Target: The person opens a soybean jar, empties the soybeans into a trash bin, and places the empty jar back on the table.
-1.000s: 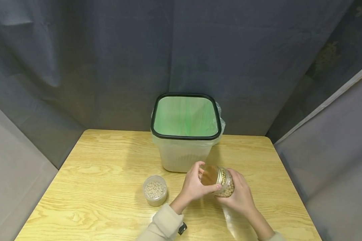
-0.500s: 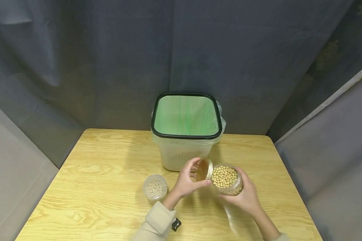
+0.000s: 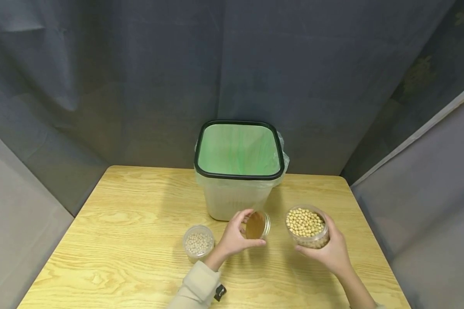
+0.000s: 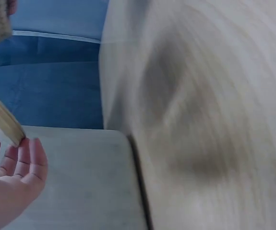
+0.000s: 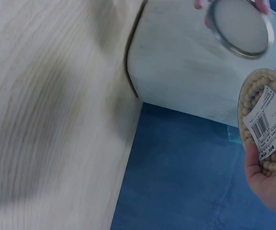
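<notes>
My right hand (image 3: 330,251) grips a clear jar of yellow beans (image 3: 306,225), open at the top, above the right half of the table; the jar (image 5: 267,124) shows a barcode label in the right wrist view. My left hand (image 3: 236,238) holds the jar's round lid (image 3: 256,224) by its edge, just in front of the bin. The lid (image 5: 238,26) appears at the top of the right wrist view, and its edge (image 4: 3,120) shows above my left fingers (image 4: 25,160).
A pale bin (image 3: 232,199) with a black rim and green liner stands at the back middle of the wooden table (image 3: 120,253). A small open jar of pale beans (image 3: 198,243) sits left of my left hand. Grey curtains surround the table.
The lid has come off the jar. My left hand carried it left, my right hand moved the opened jar to the right, and the two are now apart.
</notes>
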`<state>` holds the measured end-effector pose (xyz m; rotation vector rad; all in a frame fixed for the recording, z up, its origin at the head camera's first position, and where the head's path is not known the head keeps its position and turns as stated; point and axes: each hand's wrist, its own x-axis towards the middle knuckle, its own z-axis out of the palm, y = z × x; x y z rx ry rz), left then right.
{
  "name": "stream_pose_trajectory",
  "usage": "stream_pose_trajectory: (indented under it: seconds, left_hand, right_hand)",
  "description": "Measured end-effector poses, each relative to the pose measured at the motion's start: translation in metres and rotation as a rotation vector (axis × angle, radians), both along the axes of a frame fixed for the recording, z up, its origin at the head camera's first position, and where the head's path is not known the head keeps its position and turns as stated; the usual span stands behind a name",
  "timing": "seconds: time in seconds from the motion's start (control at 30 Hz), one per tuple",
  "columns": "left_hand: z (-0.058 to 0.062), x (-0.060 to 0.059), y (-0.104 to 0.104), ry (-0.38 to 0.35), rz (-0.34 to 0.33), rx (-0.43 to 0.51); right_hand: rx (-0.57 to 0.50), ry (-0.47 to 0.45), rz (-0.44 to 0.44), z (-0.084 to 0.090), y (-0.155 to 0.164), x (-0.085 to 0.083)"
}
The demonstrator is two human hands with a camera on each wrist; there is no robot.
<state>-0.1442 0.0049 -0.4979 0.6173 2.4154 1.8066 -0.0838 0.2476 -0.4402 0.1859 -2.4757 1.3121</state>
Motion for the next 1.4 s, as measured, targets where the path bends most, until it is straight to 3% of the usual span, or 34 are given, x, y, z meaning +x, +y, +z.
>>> stream_pose_trajectory:
  seconds: [0.2,0.3,0.73,0.9,1.4]
  left_hand:
    - [-0.019,0.002,0.002,0.062,-0.045,-0.202]
    - [-0.026,0.002,0.004,0.056,-0.057,-0.265]
    - [-0.053,-0.002,0.01,0.038,-0.134,-0.398]
    - [-0.063,-0.001,0.014,0.06,-0.111,-0.488]
    - [-0.072,0.006,0.02,0.027,-0.084,-0.583]
  right_hand:
    - [-0.037,-0.015,-0.011,0.006,0.003,0.001]
    - [-0.033,-0.014,-0.018,0.008,0.003,0.001]
    - [-0.029,-0.006,-0.04,0.011,0.002,0.004]
    - [-0.048,-0.003,-0.034,0.01,0.003,0.004]
    - [-0.16,0.039,-0.019,0.023,0.009,0.002]
